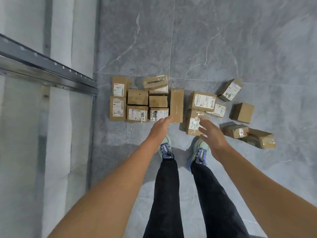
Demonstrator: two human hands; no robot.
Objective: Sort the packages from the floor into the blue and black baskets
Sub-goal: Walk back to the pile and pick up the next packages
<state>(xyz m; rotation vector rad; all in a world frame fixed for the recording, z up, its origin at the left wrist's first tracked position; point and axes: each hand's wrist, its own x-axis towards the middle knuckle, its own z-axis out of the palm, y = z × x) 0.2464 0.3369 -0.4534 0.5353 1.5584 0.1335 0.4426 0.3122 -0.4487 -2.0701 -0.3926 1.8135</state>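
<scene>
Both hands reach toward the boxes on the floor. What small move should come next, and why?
Probably close the left hand on the long plain box: its fingertips are at that box's near edge, and both hands are open and empty. The right hand hovers over a taped box.

Brown matt cardboard packages (176,105), several wrapped in glossy clear tape and bearing white paper labels, lie on a smooth, faintly shiny grey marbled tile floor (223,40). A dull grey perforated metal rail (48,73) crosses frosted, matt wall panels (22,134).

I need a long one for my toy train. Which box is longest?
The plain box sealed with clear tape, mid-pile, by the fingertips of the left hand. It is much longer than wide; the others look squarer.
</scene>
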